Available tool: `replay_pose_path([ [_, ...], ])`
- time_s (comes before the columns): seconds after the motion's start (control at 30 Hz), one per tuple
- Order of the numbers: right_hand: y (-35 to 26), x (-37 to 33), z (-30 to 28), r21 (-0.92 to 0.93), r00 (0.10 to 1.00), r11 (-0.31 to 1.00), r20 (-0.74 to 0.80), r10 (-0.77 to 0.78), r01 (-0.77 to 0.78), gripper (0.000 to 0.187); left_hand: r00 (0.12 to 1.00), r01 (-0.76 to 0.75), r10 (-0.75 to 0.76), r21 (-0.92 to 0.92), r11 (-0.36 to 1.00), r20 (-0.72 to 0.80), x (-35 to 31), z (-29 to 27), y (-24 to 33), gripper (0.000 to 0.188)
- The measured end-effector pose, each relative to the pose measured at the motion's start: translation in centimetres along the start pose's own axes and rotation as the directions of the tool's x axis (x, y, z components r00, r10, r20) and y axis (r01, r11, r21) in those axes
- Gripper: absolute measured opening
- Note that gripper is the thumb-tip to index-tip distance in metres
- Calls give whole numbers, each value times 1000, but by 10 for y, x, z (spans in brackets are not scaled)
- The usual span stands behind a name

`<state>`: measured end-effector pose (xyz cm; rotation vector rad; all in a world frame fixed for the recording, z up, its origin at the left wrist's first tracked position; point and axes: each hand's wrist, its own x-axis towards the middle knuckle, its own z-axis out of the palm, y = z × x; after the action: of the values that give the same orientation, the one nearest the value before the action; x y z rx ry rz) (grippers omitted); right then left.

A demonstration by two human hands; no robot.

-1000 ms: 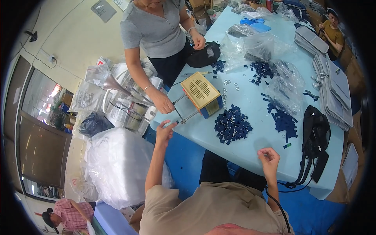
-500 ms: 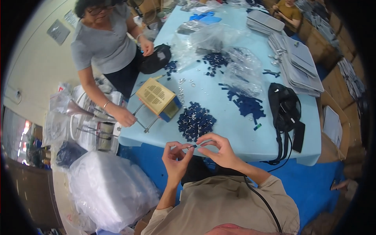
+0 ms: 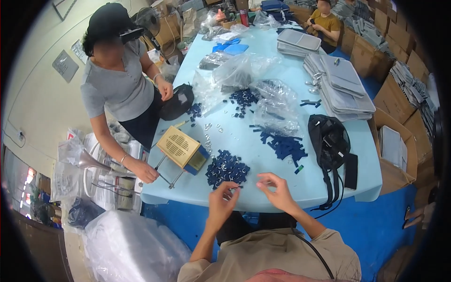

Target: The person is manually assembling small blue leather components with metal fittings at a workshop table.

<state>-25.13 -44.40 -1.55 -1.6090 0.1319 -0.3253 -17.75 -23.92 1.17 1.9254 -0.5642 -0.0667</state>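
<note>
My left hand (image 3: 221, 201) is at the table's near edge, by the front of a pile of small navy fabric tabs with metal rings (image 3: 227, 169). Its thumb and fingers pinch a small navy tab with a metal ring (image 3: 238, 186), mostly hidden by the fingertips. To its right my right hand (image 3: 277, 191) hovers over the table edge, thumb and forefinger apart, with nothing seen between them. Left of the pile stands a box-shaped device with a tan slotted top (image 3: 178, 144). Loose metal rings (image 3: 208, 136) lie behind the pile.
Across the left corner, a co-worker's hand (image 3: 144, 171) is at the device's metal rods. More navy strips (image 3: 284, 148), clear plastic bags (image 3: 277, 101), a black bag (image 3: 329, 141), a phone (image 3: 351, 171) and stacked grey pouches (image 3: 345, 84) lie on the blue table (image 3: 263, 207).
My hands have drawn apart, the right one letting go of the small tab and moving right. My left hand now sits closer to the pile. The view has shifted.
</note>
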Motion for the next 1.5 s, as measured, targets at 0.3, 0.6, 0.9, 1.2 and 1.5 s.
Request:
replay_pose_path([
  [0.3,22,28,-69,-823,940,565,-143,-309,60,31,974,-222,215,429,876,65,126,4,-14,11],
  [0.6,42,39,-82,-792,944,601,-110,-312,107,20,969,-202,228,826,526,92,244,44,-118,8],
  [0.9,39,39,-85,-778,908,627,-243,-341,28,24,907,-380,369,773,507,204,263,53,-117,13],
  [1.2,75,60,-85,-851,925,525,-216,-312,-21,28,957,-240,260,846,476,126,263,32,-161,10],
  [1.5,29,37,-79,-539,909,840,-315,-272,64,10,952,-267,290,725,635,97,285,45,-161,2],
])
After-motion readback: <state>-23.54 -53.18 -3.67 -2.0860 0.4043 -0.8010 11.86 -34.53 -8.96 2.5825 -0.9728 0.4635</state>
